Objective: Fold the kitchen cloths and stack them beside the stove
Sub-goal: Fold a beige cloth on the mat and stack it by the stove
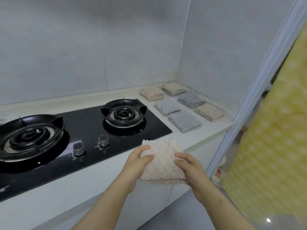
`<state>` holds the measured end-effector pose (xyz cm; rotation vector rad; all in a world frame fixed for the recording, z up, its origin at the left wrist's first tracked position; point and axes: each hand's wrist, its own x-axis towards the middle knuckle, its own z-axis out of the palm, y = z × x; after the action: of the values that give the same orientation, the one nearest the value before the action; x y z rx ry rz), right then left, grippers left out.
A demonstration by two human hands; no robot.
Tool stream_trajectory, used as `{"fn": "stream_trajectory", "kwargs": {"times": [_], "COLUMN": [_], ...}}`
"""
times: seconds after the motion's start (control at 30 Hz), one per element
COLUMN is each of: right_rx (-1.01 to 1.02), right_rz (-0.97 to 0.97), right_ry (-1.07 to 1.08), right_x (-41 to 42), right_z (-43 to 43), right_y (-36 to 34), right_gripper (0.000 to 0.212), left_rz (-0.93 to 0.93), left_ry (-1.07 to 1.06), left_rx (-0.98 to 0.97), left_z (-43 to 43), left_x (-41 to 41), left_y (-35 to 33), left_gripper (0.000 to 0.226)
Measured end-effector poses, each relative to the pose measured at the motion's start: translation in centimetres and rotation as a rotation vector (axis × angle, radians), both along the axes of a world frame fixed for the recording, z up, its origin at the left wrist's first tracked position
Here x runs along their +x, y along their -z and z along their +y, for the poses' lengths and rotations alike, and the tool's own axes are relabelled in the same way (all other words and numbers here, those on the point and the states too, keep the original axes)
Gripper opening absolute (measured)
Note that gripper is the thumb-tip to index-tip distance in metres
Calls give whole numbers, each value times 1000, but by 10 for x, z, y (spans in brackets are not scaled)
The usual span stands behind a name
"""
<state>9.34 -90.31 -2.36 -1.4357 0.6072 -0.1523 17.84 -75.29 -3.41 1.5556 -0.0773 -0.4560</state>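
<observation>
With the left hand [137,161] and right hand [189,166] pinching the pink cloth [162,161], folding is in progress; next, place it beside the folded cloths [182,105].

Both hands hold a pale pink cloth [163,161] in the air over the near edge of the white tabletop [187,140]. The left hand [138,163] grips its left side and the right hand [191,170] its right side, with fingers [180,156] curled over the top. To their left the black glass stove [86,128] shows two burners and two silver knobs [103,140], and at the far right of the tabletop, beside the stove, six folded cloths [184,121], grey and beige, lie in two rows.
</observation>
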Motion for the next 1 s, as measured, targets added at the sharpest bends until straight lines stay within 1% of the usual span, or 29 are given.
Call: {"fn": "stream_trajectory", "kwargs": {"times": [0.17,0.27,0.43,0.53,0.67,0.77,0.93,1.0], "right_rx": [-21,-84,-165,-231,-263,-282,-268,-306], "right_rz": [3,-9,-22,-22,-43,-48,-27,10], "right_ry": [32,19,-55,-105,-220,-325,-505,-566], "right_x": [86,131,198,242,307,350,404,420], "right_z": [-78,-118,-172,-202,-244,-273,-306,-314], "right_y": [-8,-13,-9,-5,-1,1,9,14], "right_gripper": [15,16,22,25,27,26,28,29], "left_rz": [-47,-90,-61,-49,-24,37,64,74], "left_ry": [20,18,9,-33,-120,-211,-309,-355], "left_rx": [7,29,64,106,104,78,136,166], "left_z": [-83,-123,-170,-193,-226,-249,-277,-284], "left_x": [88,134,197,230,273,302,338,348], "left_y": [-10,-14,-13,-14,-13,-12,-5,2], "left_gripper": [27,30,34,35,37,35,35,38]}}
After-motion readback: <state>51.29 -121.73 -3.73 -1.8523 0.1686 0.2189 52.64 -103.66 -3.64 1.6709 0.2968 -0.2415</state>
